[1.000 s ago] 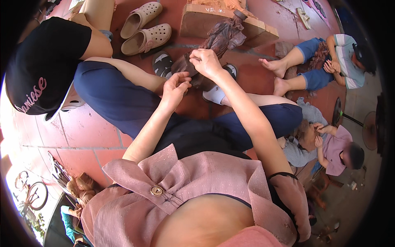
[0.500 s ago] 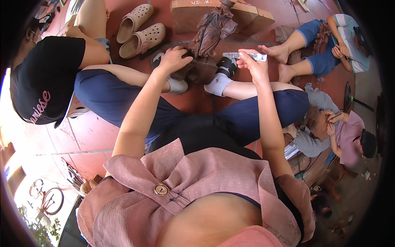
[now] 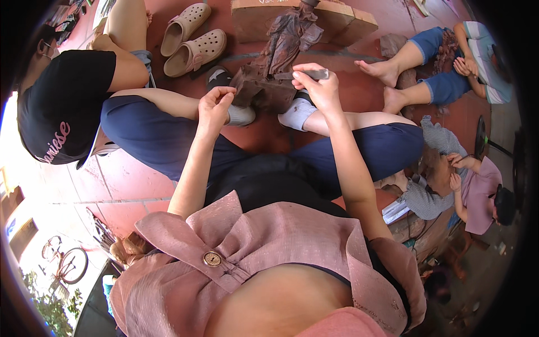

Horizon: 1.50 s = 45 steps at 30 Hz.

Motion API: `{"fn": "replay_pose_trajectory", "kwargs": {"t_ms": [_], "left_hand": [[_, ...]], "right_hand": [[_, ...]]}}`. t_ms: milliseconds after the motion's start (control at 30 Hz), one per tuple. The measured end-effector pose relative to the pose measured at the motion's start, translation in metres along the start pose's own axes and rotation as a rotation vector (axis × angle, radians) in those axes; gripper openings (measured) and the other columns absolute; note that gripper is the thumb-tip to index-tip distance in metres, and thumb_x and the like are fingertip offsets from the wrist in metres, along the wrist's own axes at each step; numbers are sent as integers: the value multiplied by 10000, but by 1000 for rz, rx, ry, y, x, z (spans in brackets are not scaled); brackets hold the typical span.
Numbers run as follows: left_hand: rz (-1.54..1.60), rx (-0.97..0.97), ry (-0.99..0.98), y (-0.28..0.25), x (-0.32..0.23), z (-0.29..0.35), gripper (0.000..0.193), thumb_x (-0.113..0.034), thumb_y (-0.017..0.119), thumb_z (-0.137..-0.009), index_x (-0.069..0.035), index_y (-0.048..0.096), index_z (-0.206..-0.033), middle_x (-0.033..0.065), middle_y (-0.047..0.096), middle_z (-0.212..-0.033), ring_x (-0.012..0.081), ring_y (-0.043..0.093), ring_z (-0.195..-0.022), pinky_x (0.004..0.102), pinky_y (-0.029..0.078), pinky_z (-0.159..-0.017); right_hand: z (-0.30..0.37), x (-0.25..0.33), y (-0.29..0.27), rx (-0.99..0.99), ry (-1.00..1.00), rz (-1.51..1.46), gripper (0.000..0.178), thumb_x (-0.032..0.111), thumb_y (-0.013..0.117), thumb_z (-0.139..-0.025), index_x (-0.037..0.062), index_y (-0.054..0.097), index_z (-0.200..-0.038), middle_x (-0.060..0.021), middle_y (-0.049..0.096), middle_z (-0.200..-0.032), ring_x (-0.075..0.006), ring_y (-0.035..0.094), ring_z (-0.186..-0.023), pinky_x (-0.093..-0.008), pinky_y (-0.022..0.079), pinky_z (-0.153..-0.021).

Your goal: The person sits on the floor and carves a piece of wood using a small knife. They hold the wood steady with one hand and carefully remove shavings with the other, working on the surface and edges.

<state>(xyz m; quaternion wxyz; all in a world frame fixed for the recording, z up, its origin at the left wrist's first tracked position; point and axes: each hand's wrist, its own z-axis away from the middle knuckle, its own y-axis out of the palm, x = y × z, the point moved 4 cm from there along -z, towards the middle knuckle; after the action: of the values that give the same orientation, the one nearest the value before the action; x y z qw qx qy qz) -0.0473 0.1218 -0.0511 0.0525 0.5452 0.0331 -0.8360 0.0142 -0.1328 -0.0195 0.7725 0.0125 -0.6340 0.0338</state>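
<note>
A reddish-brown robed figure [image 3: 286, 42] stands upright on a rough dark block base [image 3: 272, 95] between my feet. My right hand [image 3: 321, 92] grips a flat grey metal blade [image 3: 319, 74], which points left at the bottom of the figure, where it meets the base. Whether its tip touches cannot be made out. My left hand [image 3: 214, 109] is at the left corner of the base with thumb and fingers pressed together. What those fingers hold, if anything, is too small to tell.
Behind the figure lies a thick wooden block [image 3: 348, 25]. Beige clogs [image 3: 196, 53] rest on the red tiles at the far left. A person in a black shirt [image 3: 67, 101] sits close on my left. Another person's bare feet [image 3: 384, 73] reach in from the right.
My left hand has come off the base's top, moved nearer to me and closed its fingers. My right hand has moved left and turned the blade toward the figure's foot.
</note>
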Motion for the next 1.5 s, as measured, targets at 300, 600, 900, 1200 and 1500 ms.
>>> {"fn": "replay_pose_trajectory", "kwargs": {"t_ms": [300,600,900,1200,1500], "left_hand": [[-110,71,39,15,10,-8,203,-97,598,-859,-7,660,-1031,24,654,-839,84,588,-803,233,463,-746],[-286,-84,32,4,36,-16,448,-164,644,-789,-10,572,-1203,155,601,-1163,218,624,-928,342,478,-850],[-300,-65,46,9,49,-18,544,-183,647,-777,-3,521,-1275,167,600,-1189,245,607,-949,343,469,-870],[-475,-71,109,10,38,-20,495,-152,645,-786,-9,549,-1250,133,603,-1150,204,594,-910,320,489,-814],[-340,-117,115,9,49,-22,397,-134,667,-766,-45,612,-1150,115,591,-1019,212,579,-824,329,485,-773]], "right_hand": [[-58,5,79,194,-471,714,169,141,687,-785,36,692,-917,-144,679,-836,-271,659,-785,-336,511,-719],[-77,18,84,348,-107,598,148,155,688,-762,35,702,-848,-141,684,-755,-255,675,-738,-341,519,-727],[-81,14,100,465,-217,709,197,187,671,-753,26,701,-863,-204,667,-809,-355,656,-814,-402,510,-773],[-78,13,107,390,-259,839,242,196,643,-789,19,701,-943,-219,665,-866,-371,646,-844,-420,514,-795],[-50,20,63,370,54,268,173,174,672,-836,14,703,-894,-98,673,-691,-185,655,-570,-319,530,-541]]}}
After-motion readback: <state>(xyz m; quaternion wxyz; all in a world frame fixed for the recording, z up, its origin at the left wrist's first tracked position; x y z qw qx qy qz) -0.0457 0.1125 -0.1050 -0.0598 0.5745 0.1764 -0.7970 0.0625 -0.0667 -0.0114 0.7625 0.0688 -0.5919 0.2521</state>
